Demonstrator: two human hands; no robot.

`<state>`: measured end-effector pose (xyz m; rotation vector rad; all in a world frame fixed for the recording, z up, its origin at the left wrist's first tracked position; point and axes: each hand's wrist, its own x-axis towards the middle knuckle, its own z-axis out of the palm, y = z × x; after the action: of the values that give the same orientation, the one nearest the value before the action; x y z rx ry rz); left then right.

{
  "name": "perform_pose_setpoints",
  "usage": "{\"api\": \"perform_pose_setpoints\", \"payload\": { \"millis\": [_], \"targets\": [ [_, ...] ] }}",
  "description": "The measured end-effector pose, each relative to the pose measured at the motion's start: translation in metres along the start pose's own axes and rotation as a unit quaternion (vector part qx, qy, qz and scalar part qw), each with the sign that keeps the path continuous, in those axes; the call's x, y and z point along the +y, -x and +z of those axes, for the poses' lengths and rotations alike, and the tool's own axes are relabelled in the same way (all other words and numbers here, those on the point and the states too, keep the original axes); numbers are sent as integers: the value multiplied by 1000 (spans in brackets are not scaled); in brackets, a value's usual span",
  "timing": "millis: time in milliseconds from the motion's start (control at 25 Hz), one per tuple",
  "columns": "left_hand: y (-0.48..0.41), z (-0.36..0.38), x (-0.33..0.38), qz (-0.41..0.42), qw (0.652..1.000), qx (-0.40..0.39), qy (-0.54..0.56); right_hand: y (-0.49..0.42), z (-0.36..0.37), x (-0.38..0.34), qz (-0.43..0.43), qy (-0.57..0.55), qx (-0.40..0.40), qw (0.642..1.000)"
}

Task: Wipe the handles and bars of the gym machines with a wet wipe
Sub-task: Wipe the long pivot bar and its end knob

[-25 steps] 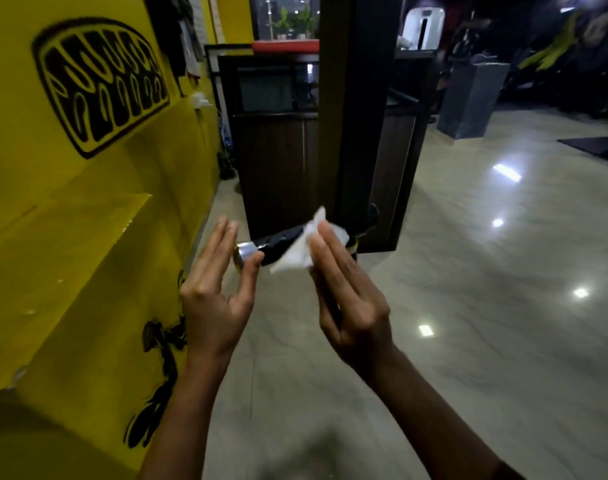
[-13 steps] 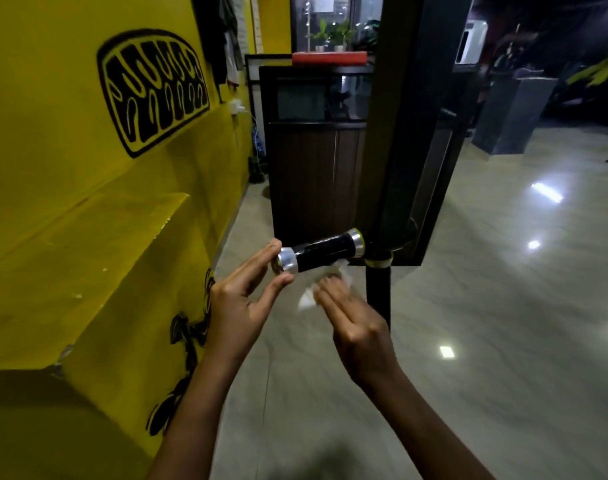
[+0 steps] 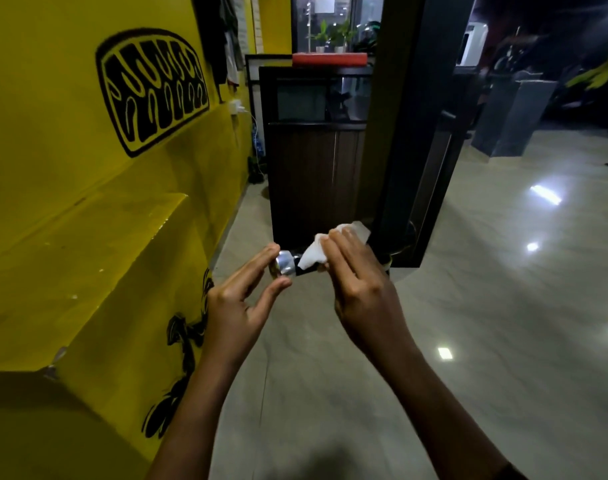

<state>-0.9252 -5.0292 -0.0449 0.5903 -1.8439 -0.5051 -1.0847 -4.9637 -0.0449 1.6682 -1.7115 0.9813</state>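
A short black handle with a silver end cap [image 3: 284,266] sticks out leftward from a black upright post [image 3: 413,133] of a machine. My left hand [image 3: 236,306] pinches the silver cap between thumb below and fingertips above. My right hand [image 3: 358,285] holds a white wet wipe [image 3: 313,256] draped over the top of the handle, fingers laid across it. The hand and wipe hide most of the black grip, and my right thumb is out of sight.
A yellow wall with a stepped ledge [image 3: 88,237] runs close along the left. A dark wooden cabinet [image 3: 313,174] with a red box [image 3: 330,58] on top stands behind the handle. Glossy tiled floor [image 3: 503,289] spreads to the right, with a grey pedestal [image 3: 513,116] farther back.
My right hand has brought the wipe from under the handle up over its top. My left hand stays at the silver end cap.
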Motion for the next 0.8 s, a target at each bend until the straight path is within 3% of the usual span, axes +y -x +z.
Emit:
{"api": "perform_pose_setpoints", "payload": {
  "millis": [120,280,440,600,800],
  "targets": [
    [-1,1,0,1,1000,-3,-4,-12,0,-30,49,-41,19,998],
    [0,-4,-2,-13,999,-12,31,-21,-8,-31,-61,-95,-28,993],
    [0,-3,-2,-37,997,-44,60,-30,-4,-29,56,-180,-29,982],
    [4,-6,1,-127,963,-64,228,-10,6,-44,-81,-142,-27,986],
    [4,-10,-4,-103,969,-84,206,24,1,-1,-189,-45,-41,980]
  ]
}}
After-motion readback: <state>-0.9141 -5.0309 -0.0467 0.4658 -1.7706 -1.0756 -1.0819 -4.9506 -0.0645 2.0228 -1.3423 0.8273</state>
